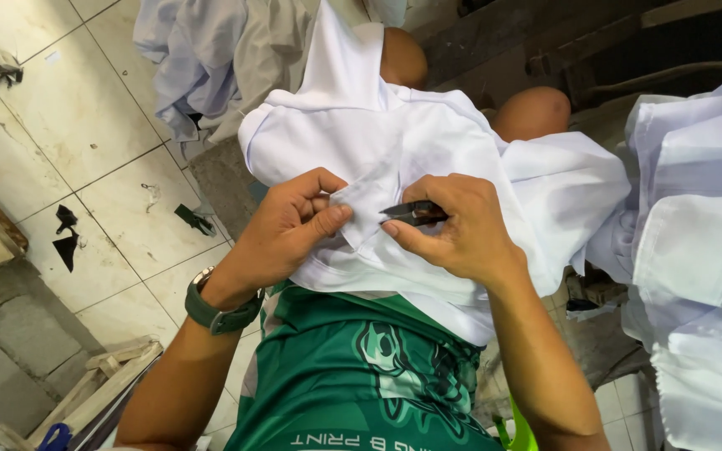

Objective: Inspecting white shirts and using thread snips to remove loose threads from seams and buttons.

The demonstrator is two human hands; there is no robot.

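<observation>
A white garment (pixel 428 142) lies over my knees in the head view. My left hand (pixel 290 230) pinches a folded corner of its cloth between thumb and fingers. My right hand (pixel 453 225) grips a small dark thread snipper (pixel 411 214), its tip pointing left at the pinched cloth. The two hands sit close together at the middle of the garment. A green wristwatch is on my left wrist.
More white garments (pixel 695 250) are piled at the right, and pale clothes (pixel 211 58) lie heaped at the top left. The tiled floor (pixel 85 142) on the left carries dark fabric scraps (pixel 66 238). Wooden slats (pixel 102 388) lie at the bottom left.
</observation>
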